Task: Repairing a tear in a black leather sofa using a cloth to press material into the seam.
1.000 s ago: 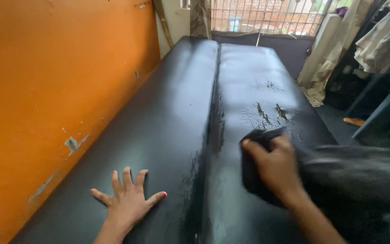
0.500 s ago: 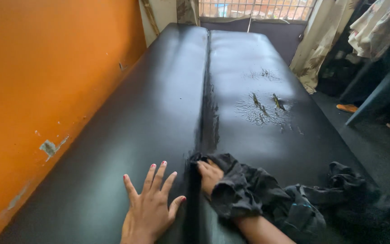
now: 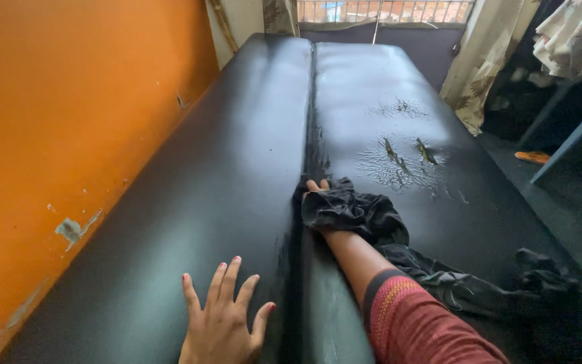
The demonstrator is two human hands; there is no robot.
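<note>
The cloth (image 3: 365, 219), dark and crumpled, lay on the black mattress (image 3: 223, 195) just right of its centre seam (image 3: 308, 145). Its bunched end covered the right hand (image 3: 321, 199), and the rest trailed toward 4 o'clock along the forearm to a loose heap (image 3: 540, 280) near the mattress's right edge. The right hand pressed on the mattress right at the seam with the cloth draped over it; only the fingertips showed at the cloth's upper left, pointing to 12 o'clock. Whether its grip was pinching the cloth or lying flat under it could not be told. The forearm ran back toward 5 o'clock into a red patterned sleeve (image 3: 419, 323).

The left hand (image 3: 223, 320) lay flat on the left half of the mattress, at 7 o'clock from the cloth and well apart from it, fingers spread wide and holding nothing; its nails were red.

At 1 o'clock from the cloth, the mattress cover showed a cracked, peeling patch (image 3: 402, 158). An orange wall (image 3: 69, 114) with chipped paint ran along the mattress's left side. At 12 o'clock, beyond the far end, stood a barred window (image 3: 385, 10), with a pale curtain (image 3: 483, 61) at 2 o'clock. A sandal (image 3: 532, 157) lay on the floor at 3 o'clock.
</note>
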